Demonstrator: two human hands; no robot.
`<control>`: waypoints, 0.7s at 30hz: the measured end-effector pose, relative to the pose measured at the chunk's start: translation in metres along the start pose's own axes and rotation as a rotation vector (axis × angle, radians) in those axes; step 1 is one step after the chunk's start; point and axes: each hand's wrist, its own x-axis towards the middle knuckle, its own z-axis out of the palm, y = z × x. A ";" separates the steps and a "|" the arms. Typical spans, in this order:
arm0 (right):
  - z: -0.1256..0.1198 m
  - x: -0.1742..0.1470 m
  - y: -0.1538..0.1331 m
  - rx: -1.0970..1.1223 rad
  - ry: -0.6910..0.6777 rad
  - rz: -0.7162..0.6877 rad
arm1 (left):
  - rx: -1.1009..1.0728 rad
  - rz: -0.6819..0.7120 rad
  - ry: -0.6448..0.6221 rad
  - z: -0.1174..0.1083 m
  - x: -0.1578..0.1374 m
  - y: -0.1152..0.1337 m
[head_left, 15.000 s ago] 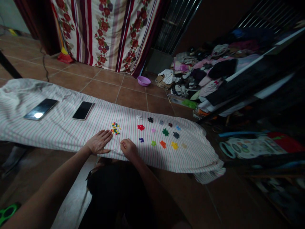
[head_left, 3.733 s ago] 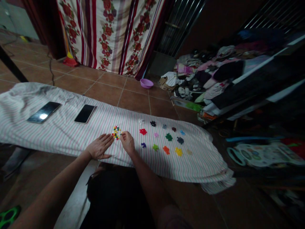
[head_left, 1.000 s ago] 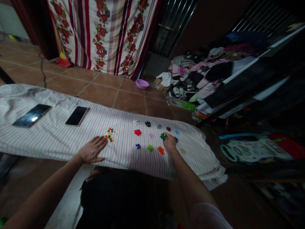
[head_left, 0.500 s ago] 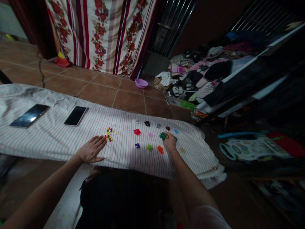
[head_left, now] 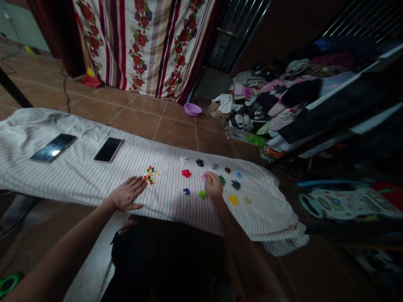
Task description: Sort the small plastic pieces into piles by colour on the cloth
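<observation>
My left hand (head_left: 128, 193) lies flat on the striped cloth with its fingers stretched out. Its fingertips reach the edge of a mixed pile of small red, yellow, green and white pieces (head_left: 150, 175). My right hand (head_left: 214, 187) is over the sorted piles with fingers pinched together; whatever they hold, if anything, is hidden. Beside its fingertips are pink pieces (head_left: 203, 177), and dark green pieces (head_left: 222, 180) show just past the hand. Near it lie lime green pieces (head_left: 202, 194), red pieces (head_left: 186, 173), yellow pieces (head_left: 233, 199) and dark grey pieces (head_left: 236, 184).
Two phones, one larger (head_left: 53, 147) and one smaller (head_left: 109, 149), rest on the striped cloth (head_left: 170, 209) at left. Beyond it, a purple basin (head_left: 192, 110) stands on the tiled floor. Heaped clothes (head_left: 267, 94) fill the far right.
My right hand has moved left from the dark green pile to the pink one, uncovering the yellow and dark grey piles. My left hand stays by the mixed pile. The view has shifted slightly.
</observation>
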 end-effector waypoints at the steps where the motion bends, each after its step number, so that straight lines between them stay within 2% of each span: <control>1: 0.004 -0.002 -0.007 0.011 -0.006 -0.018 | 0.000 0.004 0.002 0.000 0.000 0.000; 5: 0.021 -0.013 -0.035 0.072 -0.037 -0.096 | 0.013 0.013 0.010 0.001 0.000 -0.001; 9: 0.045 -0.025 -0.064 0.167 -0.133 -0.181 | 0.017 0.006 -0.017 -0.001 0.000 -0.001; 15: 0.087 -0.036 -0.111 0.262 -0.257 -0.162 | 0.025 0.009 -0.021 -0.001 0.001 0.000; 21: 0.113 -0.035 -0.146 0.162 -0.403 -0.177 | 0.002 -0.004 -0.016 0.000 0.000 0.000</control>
